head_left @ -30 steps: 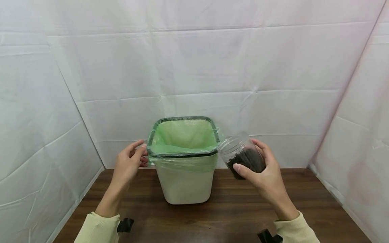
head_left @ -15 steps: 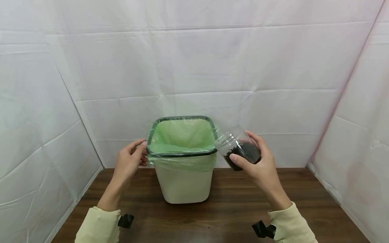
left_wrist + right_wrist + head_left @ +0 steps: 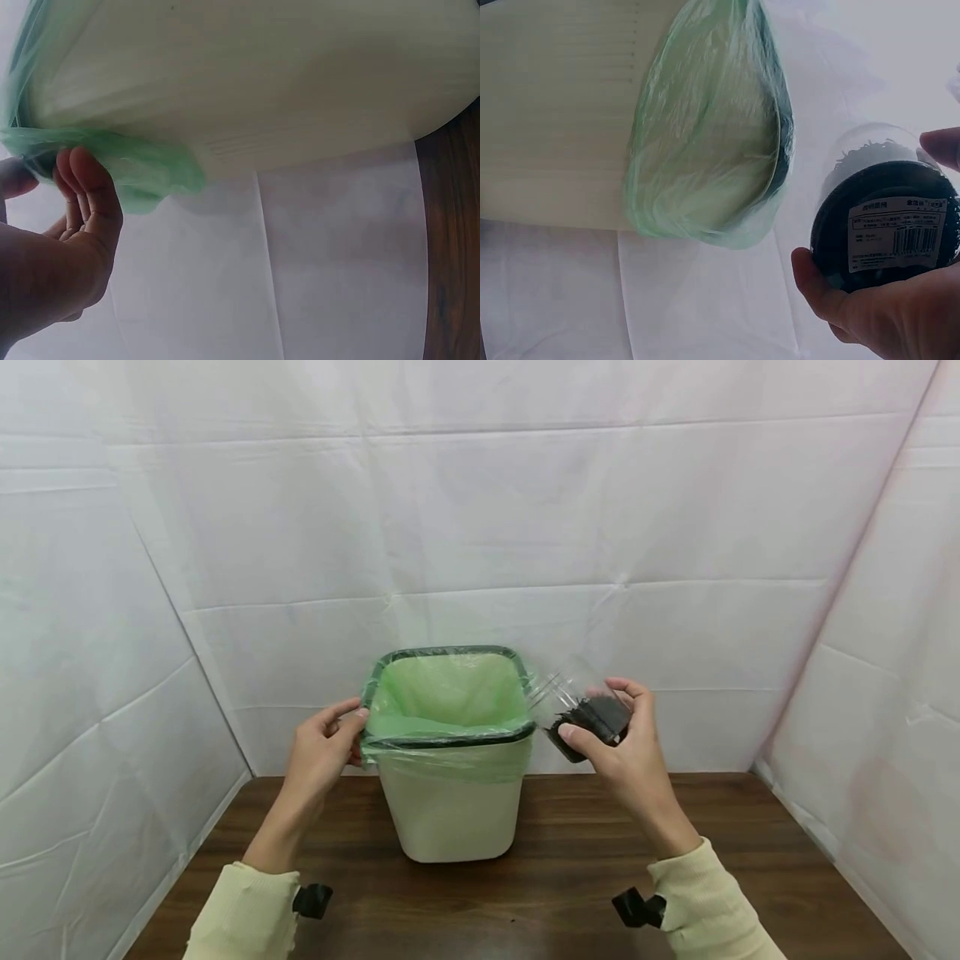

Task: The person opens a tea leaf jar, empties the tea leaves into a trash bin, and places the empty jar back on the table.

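Two hands, one lined bin, one jar, as I log them from my remote station.

Item: pale trash bin (image 3: 453,822), upright on the dark wood-grain table (image 3: 585,868), slightly left of centre. Fitted with a dark green rim (image 3: 450,743) and a translucent green liner (image 3: 450,689), its edge folded over the outside.

Item: left hand (image 3: 318,747), at the bin's left side. I read thumb and fingertips drawn nearly together, pinching the liner at the rim.

Item: clear cylindrical jar (image 3: 572,697), held above the table, just beside the bin's right rim; tilted, mouth to the left, toward the bin. Part-filled with black granular bits (image 3: 596,717). My right wrist view shows a white barcode label (image 3: 896,234) on its base.

Item: right hand (image 3: 626,752), thumb on the jar's near side, fingers round the far side, spread to the jar's width.

Surround: pale yellow sleeves (image 3: 251,910); black wrist mounts (image 3: 312,901); creased white sheeting (image 3: 480,510) left, right and far.
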Action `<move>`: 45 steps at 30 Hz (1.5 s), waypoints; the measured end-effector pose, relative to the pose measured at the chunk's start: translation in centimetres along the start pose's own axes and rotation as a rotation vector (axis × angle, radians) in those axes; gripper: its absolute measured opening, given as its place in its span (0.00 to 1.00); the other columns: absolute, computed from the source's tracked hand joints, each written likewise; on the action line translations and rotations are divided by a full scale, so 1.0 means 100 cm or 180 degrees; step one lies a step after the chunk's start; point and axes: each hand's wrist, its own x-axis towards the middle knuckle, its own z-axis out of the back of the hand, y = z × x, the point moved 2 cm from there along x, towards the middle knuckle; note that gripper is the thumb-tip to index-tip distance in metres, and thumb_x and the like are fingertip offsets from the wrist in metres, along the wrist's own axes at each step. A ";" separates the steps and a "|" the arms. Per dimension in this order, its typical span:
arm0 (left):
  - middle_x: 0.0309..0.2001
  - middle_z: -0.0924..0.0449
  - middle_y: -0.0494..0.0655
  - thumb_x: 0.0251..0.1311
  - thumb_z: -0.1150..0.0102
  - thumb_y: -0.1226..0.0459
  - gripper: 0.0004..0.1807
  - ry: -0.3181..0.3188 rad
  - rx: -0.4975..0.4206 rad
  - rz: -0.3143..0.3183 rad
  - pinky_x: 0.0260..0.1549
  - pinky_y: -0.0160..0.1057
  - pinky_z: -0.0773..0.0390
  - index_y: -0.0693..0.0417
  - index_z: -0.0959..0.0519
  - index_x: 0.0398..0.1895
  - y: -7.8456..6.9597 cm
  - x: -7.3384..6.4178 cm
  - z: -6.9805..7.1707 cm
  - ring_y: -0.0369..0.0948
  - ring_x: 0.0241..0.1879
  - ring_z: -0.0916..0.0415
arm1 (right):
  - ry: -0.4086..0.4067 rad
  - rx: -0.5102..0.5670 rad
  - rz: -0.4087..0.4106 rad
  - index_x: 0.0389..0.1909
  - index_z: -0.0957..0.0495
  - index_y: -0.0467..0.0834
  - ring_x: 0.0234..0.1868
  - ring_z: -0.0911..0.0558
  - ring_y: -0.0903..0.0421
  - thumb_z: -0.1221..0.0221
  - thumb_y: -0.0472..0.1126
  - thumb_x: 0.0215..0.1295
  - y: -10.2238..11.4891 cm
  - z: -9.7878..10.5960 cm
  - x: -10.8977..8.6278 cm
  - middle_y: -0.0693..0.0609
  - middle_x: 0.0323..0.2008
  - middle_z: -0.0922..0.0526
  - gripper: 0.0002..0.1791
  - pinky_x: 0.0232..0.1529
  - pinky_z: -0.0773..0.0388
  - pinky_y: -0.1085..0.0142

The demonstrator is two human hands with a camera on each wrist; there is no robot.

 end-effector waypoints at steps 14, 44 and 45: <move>0.23 0.28 0.43 0.73 0.43 0.61 0.23 -0.0222 -0.0263 -0.0132 0.24 0.34 0.22 0.58 0.26 0.68 0.005 0.000 -0.008 0.36 0.21 0.29 | -0.0056 0.0058 0.0110 0.71 0.39 0.45 0.51 0.24 0.52 0.32 0.36 0.61 0.001 -0.003 0.013 0.48 0.60 0.27 0.39 0.41 0.20 0.69; 0.19 0.31 0.42 0.73 0.43 0.57 0.21 -0.0531 -0.0446 -0.0110 0.17 0.33 0.33 0.51 0.23 0.66 0.014 -0.004 -0.015 0.34 0.15 0.39 | 0.0089 -0.0014 0.0120 0.73 0.43 0.43 0.50 0.21 0.47 0.27 0.39 0.56 0.004 -0.017 0.043 0.43 0.58 0.27 0.47 0.43 0.19 0.66; 0.18 0.31 0.42 0.73 0.43 0.57 0.21 -0.0535 -0.0452 -0.0116 0.17 0.33 0.34 0.50 0.23 0.66 0.013 -0.004 -0.015 0.34 0.15 0.39 | 0.0093 -0.0024 0.0121 0.73 0.44 0.44 0.50 0.21 0.47 0.27 0.39 0.56 0.005 -0.017 0.043 0.43 0.58 0.27 0.47 0.42 0.19 0.66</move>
